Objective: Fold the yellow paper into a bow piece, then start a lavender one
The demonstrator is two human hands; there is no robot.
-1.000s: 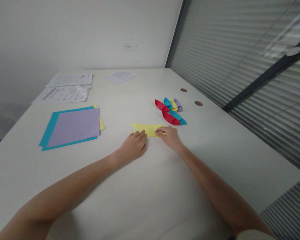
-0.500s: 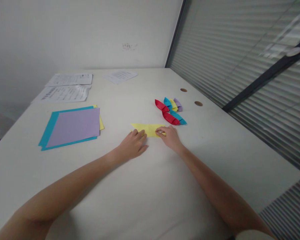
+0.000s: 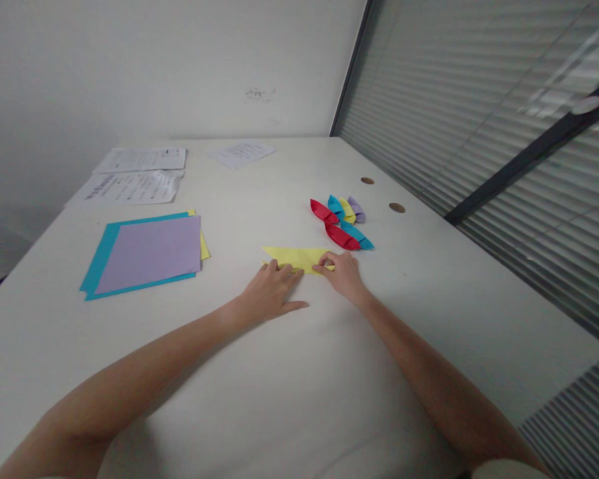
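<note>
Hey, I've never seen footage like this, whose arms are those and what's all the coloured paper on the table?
There is no machine here. One camera, worn on a person's head, looks forward and down, so the two bare arms are the wearer's own. The left hand lies flat with fingertips on a folded yellow paper on the white table. The right hand has curled fingertips on the paper's right end; pinching or pressing, I cannot tell. Nearby lie small folded paper pieces, a stack of coloured sheets and printed pages.

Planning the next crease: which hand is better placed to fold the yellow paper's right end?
Probably right: the right hand pinches that end of the yellow paper; the left hand presses flat at its left.
</note>
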